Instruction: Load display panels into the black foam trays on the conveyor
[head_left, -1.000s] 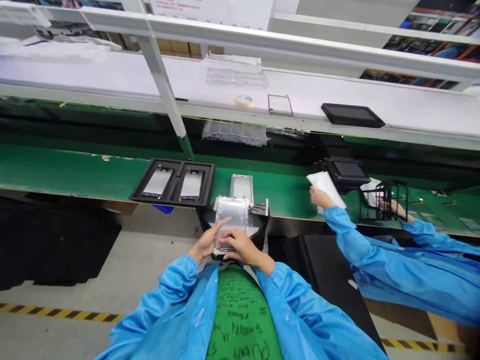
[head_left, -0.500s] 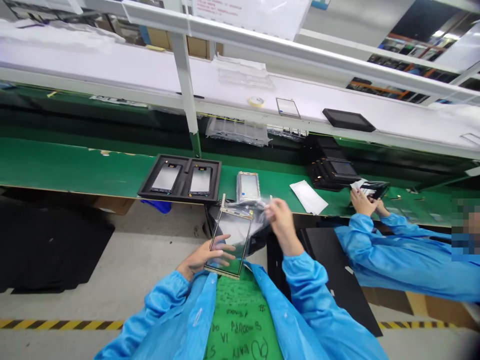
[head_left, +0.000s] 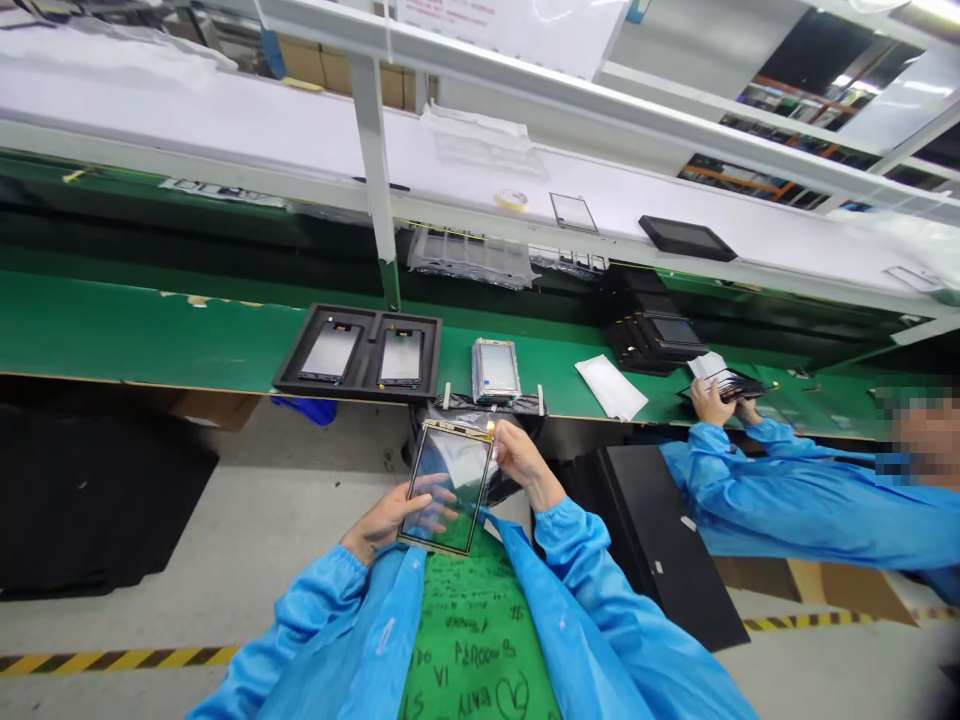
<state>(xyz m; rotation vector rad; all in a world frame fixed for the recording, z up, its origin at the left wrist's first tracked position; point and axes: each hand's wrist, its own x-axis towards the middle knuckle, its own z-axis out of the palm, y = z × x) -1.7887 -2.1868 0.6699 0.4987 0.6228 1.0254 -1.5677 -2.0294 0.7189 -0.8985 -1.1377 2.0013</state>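
A clear glass touch panel (head_left: pixel 459 470) with a black border is held tilted in front of my chest. My left hand (head_left: pixel 409 512) grips its left edge, thumb in front and fingers spread behind, showing through the glass. At the upper right corner, beside a small yellow tab, the fingers of my right hand (head_left: pixel 519 458) are pinched on the panel. Behind the panel a black bag-lined bin (head_left: pixel 536 402) hangs at the bench edge, with crumpled clear film in it. Just beyond, on the bench, lies a stack of glass panels (head_left: pixel 496 368).
A black foam tray (head_left: pixel 369 330) holding two screens lies left on the green bench (head_left: pixel 135 335). White sheets (head_left: pixel 611 388) and a stack of black trays (head_left: pixel 652 325) are to the right. A co-worker's hands (head_left: pixel 712 402) handle a dark item there. A raised shelf (head_left: pixel 285 135) runs behind.
My right hand has moved down and left from the bin onto the panel's upper corner. The clear film it held has been let go. My left hand still holds the panel.
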